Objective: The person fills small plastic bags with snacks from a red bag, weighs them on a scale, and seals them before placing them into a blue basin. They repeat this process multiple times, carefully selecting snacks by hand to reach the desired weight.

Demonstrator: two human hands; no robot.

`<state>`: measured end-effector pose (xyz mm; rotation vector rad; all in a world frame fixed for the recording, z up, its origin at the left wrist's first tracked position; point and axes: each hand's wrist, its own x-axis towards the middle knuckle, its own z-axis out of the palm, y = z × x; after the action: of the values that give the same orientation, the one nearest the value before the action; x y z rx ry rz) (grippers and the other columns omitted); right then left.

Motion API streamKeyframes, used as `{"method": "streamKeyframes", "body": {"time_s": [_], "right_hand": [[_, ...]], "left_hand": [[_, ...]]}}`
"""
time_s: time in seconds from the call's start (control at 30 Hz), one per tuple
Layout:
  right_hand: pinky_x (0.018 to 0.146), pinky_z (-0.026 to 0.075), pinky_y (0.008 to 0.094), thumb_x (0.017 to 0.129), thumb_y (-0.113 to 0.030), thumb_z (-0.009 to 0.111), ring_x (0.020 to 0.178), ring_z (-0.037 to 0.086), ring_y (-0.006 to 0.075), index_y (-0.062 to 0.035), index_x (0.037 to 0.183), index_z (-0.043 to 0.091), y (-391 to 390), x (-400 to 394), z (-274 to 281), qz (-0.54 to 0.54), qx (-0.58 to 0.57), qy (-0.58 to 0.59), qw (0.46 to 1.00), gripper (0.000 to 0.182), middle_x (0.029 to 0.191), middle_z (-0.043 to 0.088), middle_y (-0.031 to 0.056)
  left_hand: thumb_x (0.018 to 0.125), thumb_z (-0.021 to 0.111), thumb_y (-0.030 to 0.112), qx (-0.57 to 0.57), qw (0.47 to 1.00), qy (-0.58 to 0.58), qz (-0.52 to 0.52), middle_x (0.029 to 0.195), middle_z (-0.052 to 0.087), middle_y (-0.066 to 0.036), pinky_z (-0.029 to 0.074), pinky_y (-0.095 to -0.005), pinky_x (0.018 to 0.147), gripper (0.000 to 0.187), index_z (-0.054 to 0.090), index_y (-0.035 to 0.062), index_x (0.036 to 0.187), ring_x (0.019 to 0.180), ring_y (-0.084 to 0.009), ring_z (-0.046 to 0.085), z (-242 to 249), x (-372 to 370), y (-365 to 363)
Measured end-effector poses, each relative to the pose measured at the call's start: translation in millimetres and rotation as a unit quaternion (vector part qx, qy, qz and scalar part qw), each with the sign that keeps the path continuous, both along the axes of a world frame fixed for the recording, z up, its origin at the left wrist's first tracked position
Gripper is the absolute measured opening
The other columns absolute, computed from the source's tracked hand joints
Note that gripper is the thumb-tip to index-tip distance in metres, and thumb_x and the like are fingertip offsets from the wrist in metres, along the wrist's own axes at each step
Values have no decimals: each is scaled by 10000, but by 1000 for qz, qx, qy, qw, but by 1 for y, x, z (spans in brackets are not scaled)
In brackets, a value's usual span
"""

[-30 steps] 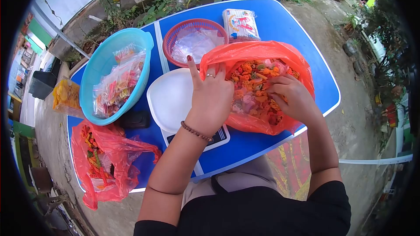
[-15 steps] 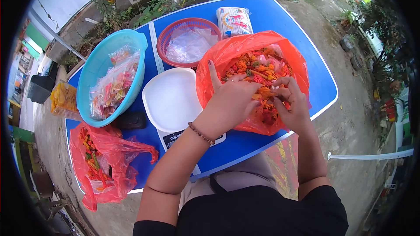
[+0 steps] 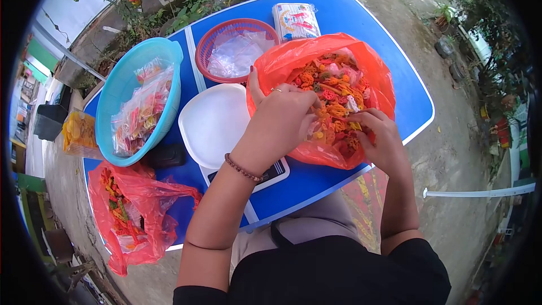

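Note:
A large red plastic bag (image 3: 271,59) lies wide open on the table, full of small orange, red, yellow and green crinkled pieces (image 3: 333,90). My left hand (image 3: 279,116) is over the bag's near left side, its little finger raised and the other fingers curled toward the thumb. What they hold is hidden behind the hand. At the right side of the pile, my right hand (image 3: 381,138) has its thumb and fingers apart among the pieces. A white kitchen scale (image 3: 214,127) sits left of the bag, partly behind my left forearm.
A red basket (image 3: 204,51) contains clear plastic bags (image 3: 237,55). A turquoise basket (image 3: 173,101) holds filled small bags (image 3: 144,107). Near the left edge lie another red plastic bag (image 3: 161,192) and a dark case (image 3: 166,155). A wrapped white pack (image 3: 296,21) stands at the back.
My hands, together over the pile before, have moved apart. My left hand has shifted left, and my right hand has dropped its fingers onto the pieces. The view has shifted slightly.

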<state>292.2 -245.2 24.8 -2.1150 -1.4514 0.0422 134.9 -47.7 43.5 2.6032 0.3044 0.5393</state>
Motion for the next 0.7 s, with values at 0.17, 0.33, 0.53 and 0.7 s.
{"method": "streamKeyframes", "body": {"time_s": [0.17,0.33,0.53,0.7], "right_hand": [[819,577,378,846,79,664,948,725,330,10,1090,697,8,-8,-4,-24,81,94,992,256,1005,721,175],[823,597,310,870,95,673,944,749,201,35,1066,651,31,-26,0,-35,188,232,954,206,991,739,144],[803,584,277,870,99,679,908,741,159,25,1049,628,55,-49,1,52,233,316,918,200,943,740,115],[762,575,299,846,90,693,848,748,204,18,1012,653,84,-80,5,105,223,260,934,186,908,724,130]], "left_hand": [[881,717,169,6,1000,27,8,905,724,7,31,-692,1167,94,738,162,972,995,-198,666,15,-9,5],[892,705,166,-26,999,7,24,946,740,7,49,-686,1169,110,739,170,997,1000,-183,679,24,-19,15],[885,725,189,-65,995,34,63,928,760,12,51,-696,1156,135,735,154,1015,991,-178,703,52,-50,36],[855,723,131,-97,991,30,91,903,771,-55,510,-425,955,152,751,44,976,887,-211,740,57,-84,62]]}}
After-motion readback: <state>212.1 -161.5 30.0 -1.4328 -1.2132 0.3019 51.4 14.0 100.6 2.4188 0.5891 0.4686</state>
